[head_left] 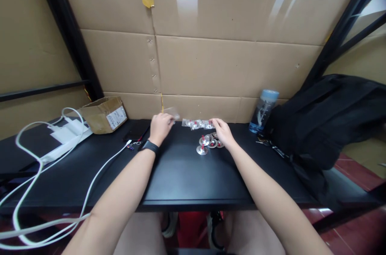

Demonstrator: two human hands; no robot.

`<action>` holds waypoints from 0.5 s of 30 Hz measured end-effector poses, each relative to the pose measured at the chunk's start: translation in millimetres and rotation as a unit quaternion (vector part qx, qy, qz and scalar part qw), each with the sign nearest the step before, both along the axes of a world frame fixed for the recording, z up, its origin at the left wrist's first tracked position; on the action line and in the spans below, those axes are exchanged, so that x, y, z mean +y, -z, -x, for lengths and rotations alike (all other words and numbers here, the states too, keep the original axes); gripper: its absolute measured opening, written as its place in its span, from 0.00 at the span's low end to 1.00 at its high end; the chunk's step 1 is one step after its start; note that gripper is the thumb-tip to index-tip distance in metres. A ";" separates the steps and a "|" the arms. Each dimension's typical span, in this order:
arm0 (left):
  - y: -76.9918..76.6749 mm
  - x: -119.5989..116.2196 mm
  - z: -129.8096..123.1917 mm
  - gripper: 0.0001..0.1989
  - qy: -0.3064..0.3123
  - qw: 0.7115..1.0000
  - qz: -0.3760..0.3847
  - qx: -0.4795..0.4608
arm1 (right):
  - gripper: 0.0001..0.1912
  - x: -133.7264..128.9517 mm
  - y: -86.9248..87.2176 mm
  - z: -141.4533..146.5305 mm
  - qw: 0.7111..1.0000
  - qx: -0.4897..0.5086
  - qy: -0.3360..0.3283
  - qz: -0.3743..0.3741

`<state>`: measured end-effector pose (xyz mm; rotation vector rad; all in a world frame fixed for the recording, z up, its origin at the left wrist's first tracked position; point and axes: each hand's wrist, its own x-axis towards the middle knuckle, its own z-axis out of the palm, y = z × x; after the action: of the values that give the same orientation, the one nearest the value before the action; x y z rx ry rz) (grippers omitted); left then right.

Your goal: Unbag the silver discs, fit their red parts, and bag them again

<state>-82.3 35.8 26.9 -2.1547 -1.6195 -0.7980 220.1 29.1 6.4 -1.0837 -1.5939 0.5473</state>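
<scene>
No wording can be read. The white label (pixel 116 118) on the cardboard box (pixel 98 121) bears print too small and blurred to make out; faint marks on the water bottle (pixel 263 112) are likewise illegible.

with my left hand (pixel 162 127) i pinch a clear wrapper (pixel 171 113), blurred, near the back of the black table (pixel 193 182). my right hand (pixel 223 132) has its fingertips at the right end of a row of wrapped discs (pixel 196 124). loose silvery discs (pixel 202 151) with red centres lie closer to me. a water bottle (pixel 263 111) stands beside a black backpack (pixel 328 118), off right.
</scene>
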 end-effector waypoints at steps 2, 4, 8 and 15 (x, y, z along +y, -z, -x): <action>4.3 6.9 24.1 0.17 -0.047 0.998 0.029 -0.012 | 0.21 3.5 2.5 -6.3 0.998 -0.045 0.040 0.009; 12.8 13.9 36.1 0.19 -0.068 0.995 0.076 -0.005 | 0.20 5.8 4.5 -11.3 0.992 -0.094 0.080 0.039; 31.7 30.0 31.0 0.23 -0.038 0.984 0.170 0.028 | 0.22 8.0 7.1 -18.1 0.971 -0.176 0.131 0.099; 42.2 42.5 27.6 0.27 -0.023 0.976 0.212 0.047 | 0.22 20.9 16.8 -29.8 0.939 -0.288 0.132 0.135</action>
<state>-109.9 78.3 -15.3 -2.3764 -1.9178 -0.3491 249.9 50.0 -10.4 -1.7540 -1.8570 0.2795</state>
